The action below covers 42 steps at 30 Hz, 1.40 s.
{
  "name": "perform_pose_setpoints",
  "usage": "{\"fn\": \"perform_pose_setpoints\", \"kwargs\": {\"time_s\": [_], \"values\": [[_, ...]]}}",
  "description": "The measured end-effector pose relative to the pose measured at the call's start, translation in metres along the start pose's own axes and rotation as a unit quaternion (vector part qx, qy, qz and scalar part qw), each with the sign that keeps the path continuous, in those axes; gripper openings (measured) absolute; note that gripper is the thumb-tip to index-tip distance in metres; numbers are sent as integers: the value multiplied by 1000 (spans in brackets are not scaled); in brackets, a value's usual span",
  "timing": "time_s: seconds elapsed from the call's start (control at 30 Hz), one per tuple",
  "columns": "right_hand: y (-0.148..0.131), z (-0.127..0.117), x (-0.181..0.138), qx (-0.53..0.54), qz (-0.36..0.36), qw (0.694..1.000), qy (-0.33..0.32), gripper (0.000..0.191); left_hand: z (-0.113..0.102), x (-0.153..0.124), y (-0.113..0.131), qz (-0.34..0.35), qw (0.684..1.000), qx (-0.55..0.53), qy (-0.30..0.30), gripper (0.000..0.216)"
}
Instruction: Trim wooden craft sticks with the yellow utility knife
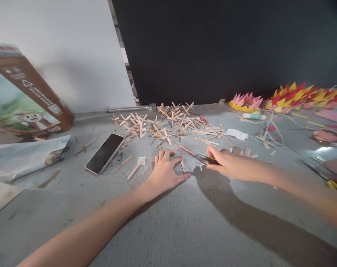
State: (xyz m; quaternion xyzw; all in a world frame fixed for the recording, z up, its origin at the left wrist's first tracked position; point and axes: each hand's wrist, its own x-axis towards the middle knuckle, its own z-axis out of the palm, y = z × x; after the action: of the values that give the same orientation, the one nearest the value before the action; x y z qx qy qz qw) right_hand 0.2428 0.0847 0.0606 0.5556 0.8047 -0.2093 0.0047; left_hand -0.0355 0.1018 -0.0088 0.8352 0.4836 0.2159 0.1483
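My left hand (165, 168) rests on the grey tabletop with fingers and thumb spread. A short wooden stick (183, 166) lies between its index finger and thumb; I cannot tell whether they touch it. Just beyond those fingers is another craft stick (159, 147). My right hand (226, 161) is closed around a black-and-yellow tool (205, 159), whose exact kind is partly hidden by the fingers. A thin red-and-white striped stick (186, 150) points out from the same grip toward the left. Ahead of both hands spreads a heap of craft sticks (157, 126), many joined into crosses.
Left of my hands lie a phone (105, 154) and a plastic packet (32, 155), with a printed carton (32, 100) behind. To the right are a glue stick (254, 116), a white cable (274, 128), folded paper crowns (293, 97), tape (326, 136) and scissors (335, 185).
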Motion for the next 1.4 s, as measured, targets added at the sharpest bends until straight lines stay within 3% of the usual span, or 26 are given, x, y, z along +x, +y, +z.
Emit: {"fn": "perform_pose_setpoints", "kwargs": {"time_s": [0.07, 0.2, 0.4, 0.63, 1.1, 1.3, 1.4], "values": [[-4, -9, 4, 15, -2, 999, -45, 34, -1, -1, 1, 0, 1000, 4, -4, 62], [-13, -20, 17, -21, -87, 993, -71, 23, 0, -1, 0, 8, 1000, 11, -5, 64], [-17, -18, 32, -109, -133, 980, -97, 40, -1, 0, -1, 12, 1000, 14, -10, 72], [-22, -3, 39, -214, -154, 963, -59, 35, 1, 0, -1, 8, 1000, 18, -7, 69], [-26, 3, 39, -260, -168, 950, -46, 30, 1, -1, -1, 10, 1000, 9, -3, 68], [-27, 4, 40, -331, -212, 919, -17, 27, 1, 0, -2, 9, 1000, 14, -8, 68], [-33, -1, 45, -369, -232, 899, -34, 28, 1, 1, -2, 11, 1000, 17, -9, 67]]}}
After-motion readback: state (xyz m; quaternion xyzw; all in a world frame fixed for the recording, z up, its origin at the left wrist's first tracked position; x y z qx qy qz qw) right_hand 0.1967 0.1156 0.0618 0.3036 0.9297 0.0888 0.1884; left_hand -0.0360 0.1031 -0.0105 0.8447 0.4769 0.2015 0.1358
